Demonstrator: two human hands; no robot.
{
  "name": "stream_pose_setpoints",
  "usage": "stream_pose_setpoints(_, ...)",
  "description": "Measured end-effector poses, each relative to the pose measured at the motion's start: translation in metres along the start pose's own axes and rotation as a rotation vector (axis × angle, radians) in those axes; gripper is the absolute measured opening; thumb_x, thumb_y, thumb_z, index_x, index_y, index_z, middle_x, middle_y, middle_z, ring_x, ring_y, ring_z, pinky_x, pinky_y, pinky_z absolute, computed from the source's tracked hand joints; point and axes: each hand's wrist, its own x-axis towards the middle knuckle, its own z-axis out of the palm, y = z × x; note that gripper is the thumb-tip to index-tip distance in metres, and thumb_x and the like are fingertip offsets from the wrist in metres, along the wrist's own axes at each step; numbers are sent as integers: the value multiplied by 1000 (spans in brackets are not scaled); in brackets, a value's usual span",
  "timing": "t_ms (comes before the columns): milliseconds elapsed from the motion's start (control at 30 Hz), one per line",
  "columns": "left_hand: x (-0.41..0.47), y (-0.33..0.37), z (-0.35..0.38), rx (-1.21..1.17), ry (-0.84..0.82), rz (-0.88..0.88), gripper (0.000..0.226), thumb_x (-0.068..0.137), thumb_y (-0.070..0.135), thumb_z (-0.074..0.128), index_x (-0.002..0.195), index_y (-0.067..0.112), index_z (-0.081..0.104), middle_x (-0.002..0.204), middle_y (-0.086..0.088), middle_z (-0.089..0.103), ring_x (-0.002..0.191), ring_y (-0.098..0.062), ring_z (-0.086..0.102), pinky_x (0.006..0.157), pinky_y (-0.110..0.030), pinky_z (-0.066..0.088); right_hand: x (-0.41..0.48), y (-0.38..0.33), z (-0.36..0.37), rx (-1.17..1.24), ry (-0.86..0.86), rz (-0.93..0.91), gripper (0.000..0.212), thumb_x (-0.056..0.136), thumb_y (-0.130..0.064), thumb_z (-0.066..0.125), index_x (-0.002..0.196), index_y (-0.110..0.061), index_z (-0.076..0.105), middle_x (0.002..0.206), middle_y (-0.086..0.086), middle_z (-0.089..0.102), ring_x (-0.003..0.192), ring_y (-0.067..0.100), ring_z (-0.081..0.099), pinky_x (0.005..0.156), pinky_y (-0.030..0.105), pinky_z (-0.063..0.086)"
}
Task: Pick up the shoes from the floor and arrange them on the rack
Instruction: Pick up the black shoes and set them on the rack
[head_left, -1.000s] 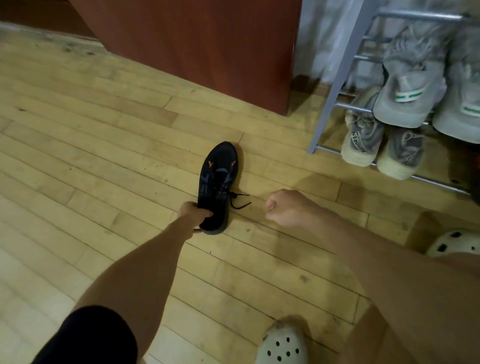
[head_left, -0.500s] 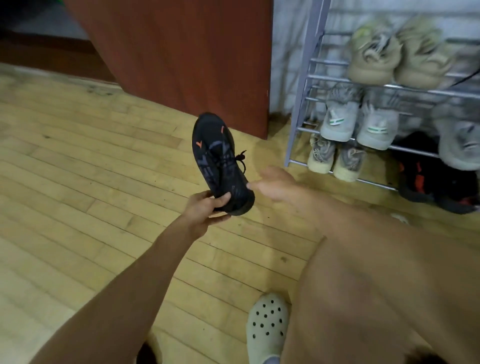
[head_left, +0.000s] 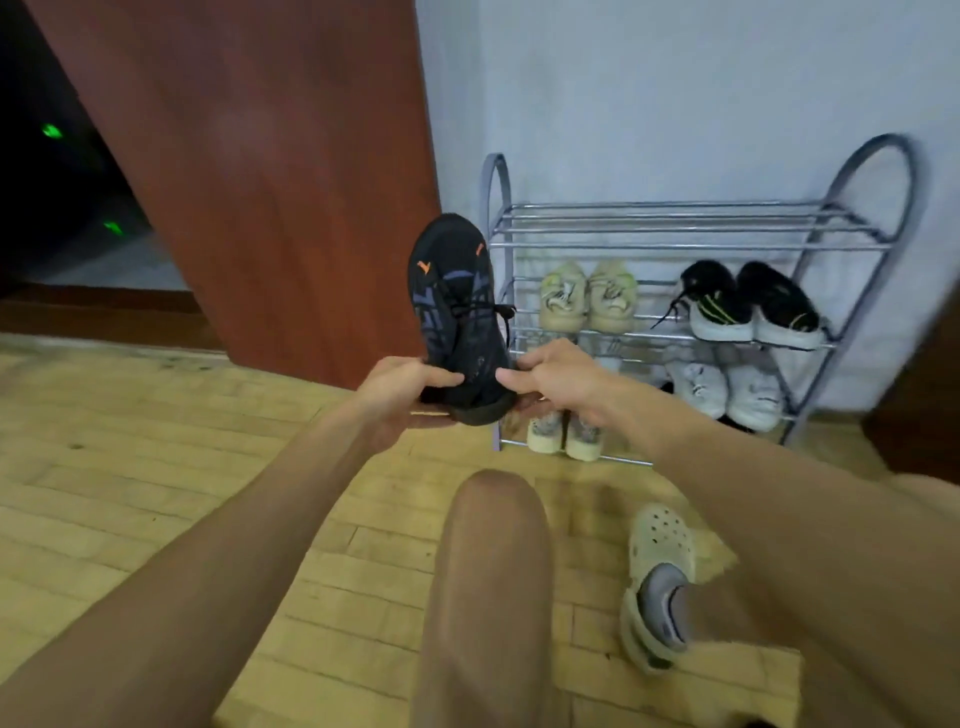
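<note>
Rising with the head, the view now takes in the whole rack (head_left: 701, 246) against the wall, where half a second ago only its left part showed. Pairs sit on its lower tiers, and the top tier looks the likeliest place for another shoe.

One second ago the shoe (head_left: 457, 317) lay flat on the floor; now it is in the air, toe up and heel down. It is seen just left of the rack's left post and nearer the camera. The pick-up is therefore done and the carry to the rack has begun, though no placing has started. No mate to this shoe shows on the floor.

Half a second ago only the left hand (head_left: 400, 387) held the shoe, while the right hand (head_left: 558, 376) was reaching in. Both hands now meet at the heel.

On the left hand, the fingers (head_left: 441, 379) curl round the heel, with the thumb across the upper and the palm beneath the sole. The right hand's fingers pinch the heel's other side, thumb on the upper. So the shoe's heel lies clasped between the two hands, and the rest of it stands free above them.
</note>
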Motion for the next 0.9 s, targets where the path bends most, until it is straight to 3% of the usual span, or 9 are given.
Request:
stream_pose_setpoints(133,-10,30,50,-15,-21,20,30,77,3,73,106,-3,66,105,-16,72,94,-34,70,78,-46,60,-33,-2,-62,-86,2,-33,34,90,-32,66,119,-13,69,113,5,72,92,19,67,93,35,56)
stream_pose_setpoints(233,-10,42,101,-3,-47,42,22,80,-2,70,102,-3,65,101,-13,71,89,-30,69,73,-42,60,-52,18,-114,-75,134,-29,33,92,-35,62,120,-19,67,108,-1,69,100,20,66,90,32,55)
stream_pose_setpoints(367,0,43,175,79,-107,34,26,80,-3,70,105,-2,62,105,-13,69,89,-29,68,81,-48,58,-85,88,-180,-53,344,102,23,94,-26,62,110,-11,67,95,3,66,89,19,63,77,28,53)
stream_pose_setpoints(467,4,37,226,157,-220,11,35,78,-1,73,111,-5,62,111,-14,70,91,-30,69,81,-47,58,-123,158,-213,-33,457,261,31,93,-18,62,119,-1,64,96,9,64,84,19,61,76,31,53)
stream_pose_setpoints(600,4,15,293,235,-349,-55,39,79,-4,70,117,-6,60,116,-13,67,103,-35,65,78,-44,58,-179,248,-225,39,505,491,34,95,-17,58,127,-6,58,122,15,63,110,31,63,91,39,53)
stream_pose_setpoints(733,-3,-24,355,314,-452,-144,43,81,-7,67,122,-1,58,125,-10,62,113,-35,59,72,-42,57,-223,324,-209,171,507,647,39,96,-19,56,132,-3,54,123,13,60,115,31,59,98,40,52)
stream_pose_setpoints(900,-29,-99,406,406,-566,-343,47,89,-8,56,134,2,48,139,-10,51,128,-34,48,89,-46,50,-250,386,-171,253,494,773,41,97,-20,56,134,-2,53,127,15,60,115,31,59,92,38,51)
